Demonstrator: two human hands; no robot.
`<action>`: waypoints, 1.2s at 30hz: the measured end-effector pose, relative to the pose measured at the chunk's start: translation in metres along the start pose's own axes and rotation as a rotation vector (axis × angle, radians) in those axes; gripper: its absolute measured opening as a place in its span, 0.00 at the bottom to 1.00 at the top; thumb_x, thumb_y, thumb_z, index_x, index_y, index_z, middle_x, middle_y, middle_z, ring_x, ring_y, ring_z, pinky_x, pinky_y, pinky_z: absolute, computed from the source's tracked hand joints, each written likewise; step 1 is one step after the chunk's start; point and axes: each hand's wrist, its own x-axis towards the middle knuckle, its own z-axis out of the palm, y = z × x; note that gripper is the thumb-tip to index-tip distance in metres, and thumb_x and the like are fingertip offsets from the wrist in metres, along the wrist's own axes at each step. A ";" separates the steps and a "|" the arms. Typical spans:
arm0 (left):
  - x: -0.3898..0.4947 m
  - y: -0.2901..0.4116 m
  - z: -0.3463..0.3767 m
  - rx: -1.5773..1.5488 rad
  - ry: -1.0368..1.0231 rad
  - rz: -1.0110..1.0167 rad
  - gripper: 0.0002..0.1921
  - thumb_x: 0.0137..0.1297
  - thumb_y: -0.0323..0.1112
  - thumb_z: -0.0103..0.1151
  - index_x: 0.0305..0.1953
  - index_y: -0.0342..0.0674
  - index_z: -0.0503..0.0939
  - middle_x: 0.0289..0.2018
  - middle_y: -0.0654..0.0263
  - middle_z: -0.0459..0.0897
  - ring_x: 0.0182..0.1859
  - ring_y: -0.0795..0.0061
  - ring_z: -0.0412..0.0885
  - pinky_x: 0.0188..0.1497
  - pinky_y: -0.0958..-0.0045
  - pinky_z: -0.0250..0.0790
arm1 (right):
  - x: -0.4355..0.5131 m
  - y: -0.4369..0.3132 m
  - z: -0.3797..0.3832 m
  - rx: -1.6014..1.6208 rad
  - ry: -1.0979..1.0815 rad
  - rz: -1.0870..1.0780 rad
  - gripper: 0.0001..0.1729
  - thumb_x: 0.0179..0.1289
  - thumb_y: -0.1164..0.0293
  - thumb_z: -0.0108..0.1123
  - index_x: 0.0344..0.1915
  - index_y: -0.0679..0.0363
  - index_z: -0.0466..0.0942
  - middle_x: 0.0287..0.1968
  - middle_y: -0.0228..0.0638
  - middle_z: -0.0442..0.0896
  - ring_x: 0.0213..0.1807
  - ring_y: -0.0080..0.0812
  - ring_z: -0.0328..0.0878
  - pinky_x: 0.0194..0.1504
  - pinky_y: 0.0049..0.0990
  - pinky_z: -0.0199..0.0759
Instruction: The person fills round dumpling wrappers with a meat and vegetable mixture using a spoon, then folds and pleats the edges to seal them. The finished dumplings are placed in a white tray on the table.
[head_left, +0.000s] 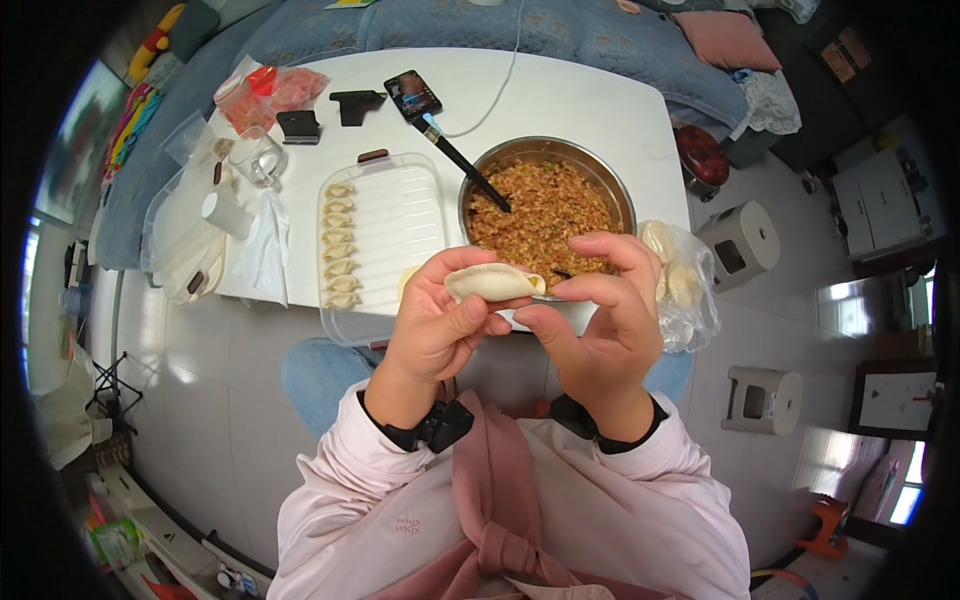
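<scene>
My left hand (439, 322) holds a folded dumpling (487, 283) between thumb and fingers. Its edge is pressed together along most of its length, and a bit of filling shows at the right end. Beside that end is my right hand (611, 307), its thumb and fingers apart and holding nothing. Behind the hands stands a steel bowl (628, 196) of minced filling (540, 202), with a black-handled utensil partly visible at its near edge. To the left, a clear plastic tray (409, 225) carries a column of several finished dumplings (340, 251). A pale round wrapper (407, 281) lies partly behind my left hand.
A phone (412, 95) on a black stick leans over the bowl. Bagged dough pieces (679, 277) lie at the table's right edge. Left on the white table (600, 97) are a glass mug (259, 156), a white cup (227, 215), tissue (264, 247), and red-and-clear bags (262, 94).
</scene>
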 end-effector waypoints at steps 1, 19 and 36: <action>0.000 0.000 0.000 0.005 -0.022 0.030 0.22 0.63 0.28 0.60 0.57 0.33 0.67 0.51 0.42 0.77 0.51 0.58 0.80 0.43 0.74 0.81 | 0.000 -0.001 0.000 0.000 -0.011 0.005 0.19 0.41 0.64 0.77 0.33 0.56 0.79 0.45 0.38 0.78 0.49 0.42 0.69 0.52 0.39 0.63; -0.002 0.003 0.004 0.130 0.022 0.070 0.20 0.59 0.24 0.64 0.52 0.31 0.72 0.48 0.49 0.79 0.48 0.63 0.82 0.43 0.73 0.81 | 0.000 -0.007 0.005 0.465 -0.029 0.279 0.09 0.50 0.83 0.69 0.30 0.62 0.78 0.38 0.37 0.83 0.43 0.31 0.72 0.47 0.27 0.67; -0.002 0.006 0.008 0.307 0.050 0.046 0.21 0.59 0.22 0.63 0.53 0.30 0.71 0.48 0.48 0.80 0.50 0.64 0.81 0.46 0.72 0.80 | 0.006 0.003 0.007 0.409 -0.139 0.146 0.33 0.46 0.87 0.68 0.51 0.64 0.62 0.52 0.37 0.78 0.52 0.28 0.67 0.60 0.31 0.58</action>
